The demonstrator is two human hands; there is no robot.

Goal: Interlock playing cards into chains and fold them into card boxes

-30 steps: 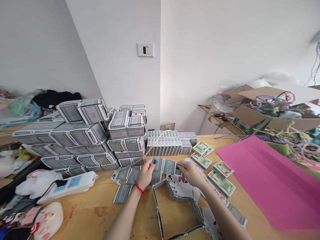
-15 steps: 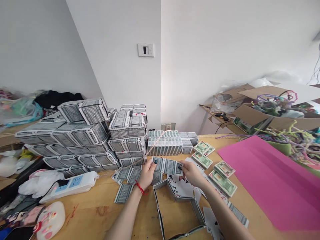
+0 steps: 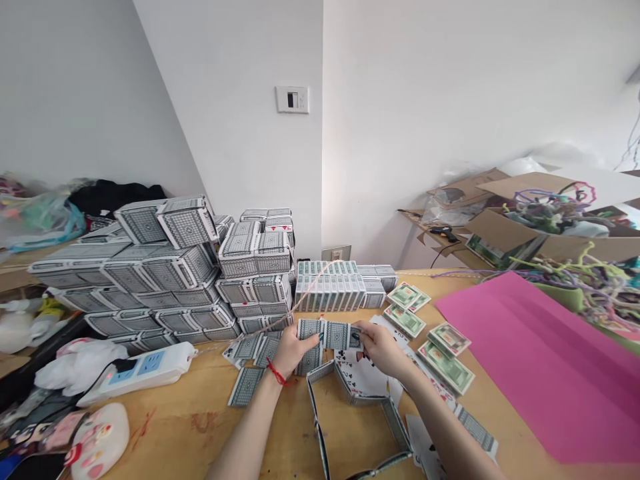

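Observation:
My left hand and my right hand hold between them a strip of joined playing cards with grey patterned backs, just above the wooden table. The left fingers curl over the strip's left end and the right fingers pinch its right end. Directly below the hands stands an open frame of joined cards on edge, with a face-up clubs card behind it. Loose face-down cards lie to the left of my left wrist.
A big pile of card-covered boxes fills the left back. A row of card decks and green banknote bundles lie beyond the hands. Pink paper covers the right. A white power strip lies on the left; cardboard boxes stand far right.
My left fingers have closed down over the left end of the card strip, and the strip now sits a little lower and straighter between both hands.

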